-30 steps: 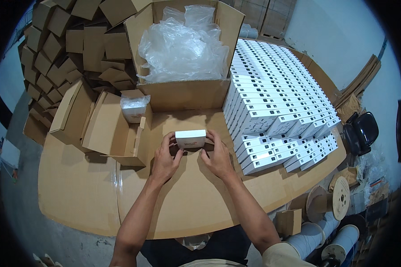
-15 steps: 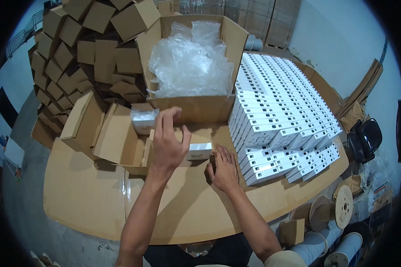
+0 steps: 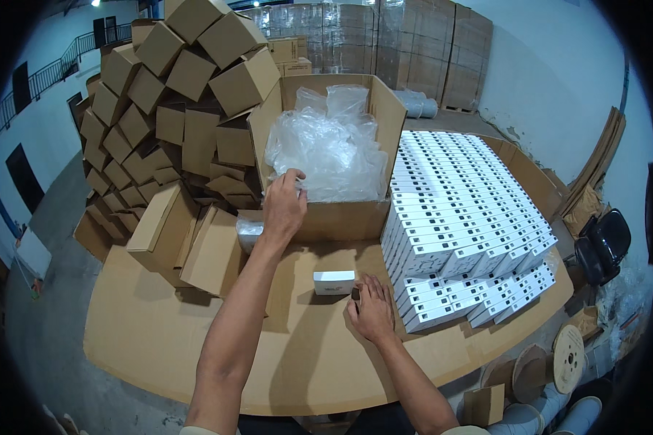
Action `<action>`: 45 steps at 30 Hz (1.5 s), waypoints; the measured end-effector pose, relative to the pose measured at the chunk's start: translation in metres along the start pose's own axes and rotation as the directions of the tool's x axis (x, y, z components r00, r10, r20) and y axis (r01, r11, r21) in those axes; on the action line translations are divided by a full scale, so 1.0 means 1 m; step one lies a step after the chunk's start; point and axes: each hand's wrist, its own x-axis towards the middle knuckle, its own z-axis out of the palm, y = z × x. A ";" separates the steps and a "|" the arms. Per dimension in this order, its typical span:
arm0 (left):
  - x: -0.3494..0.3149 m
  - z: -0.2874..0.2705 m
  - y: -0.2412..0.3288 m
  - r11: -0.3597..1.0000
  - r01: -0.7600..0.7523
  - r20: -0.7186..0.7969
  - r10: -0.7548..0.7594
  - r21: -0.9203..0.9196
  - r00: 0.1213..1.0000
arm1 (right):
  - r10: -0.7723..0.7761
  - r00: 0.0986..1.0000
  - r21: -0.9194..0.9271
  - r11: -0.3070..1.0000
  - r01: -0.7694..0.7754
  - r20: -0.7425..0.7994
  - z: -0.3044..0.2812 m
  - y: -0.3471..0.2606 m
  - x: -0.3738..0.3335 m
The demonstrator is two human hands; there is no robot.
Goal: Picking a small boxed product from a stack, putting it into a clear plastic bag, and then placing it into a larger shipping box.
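Observation:
My left hand reaches to the near left edge of a large open carton filled with clear plastic bags. Its fingers are apart at the bags, and no bag shows clearly in its grasp. My right hand rests on the cardboard-covered table, fingers spread, just right of a small white box standing on its side. Partly behind my left forearm, a plastic-wrapped white box sits next to an open brown carton.
Neat stacks of white boxes fill the table's right side. A tall heap of brown cartons rises at the left. Another open carton stands at the table's left. Cable spools and a black chair are at the right.
My left hand has moved forward from above the small white box to the plastic bags. My right hand stays beside that box. The view has tilted up.

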 end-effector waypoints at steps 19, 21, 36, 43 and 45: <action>-0.111 -0.076 0.079 0.527 0.243 0.097 -0.289 -0.814 0.952 | -0.089 0.990 0.164 0.981 0.106 -0.108 -0.005 0.008 -0.006; -0.143 -0.066 0.076 0.439 0.337 0.224 -0.290 -0.833 0.931 | -0.065 0.988 0.202 0.975 0.093 -0.141 0.003 0.015 -0.009; -0.253 0.014 0.042 0.187 0.704 0.565 -0.474 -0.686 0.676 | 0.155 0.965 0.878 0.404 -0.256 0.210 -0.013 -0.002 -0.035; -0.254 0.011 0.026 0.191 0.651 0.455 -0.572 -0.735 0.682 | 0.175 0.975 0.817 0.538 -0.208 0.134 -0.001 -0.014 -0.036; -0.247 0.009 0.034 0.106 0.658 0.468 -0.620 -0.745 0.630 | 0.168 0.977 0.804 0.559 -0.205 0.132 -0.008 -0.017 -0.035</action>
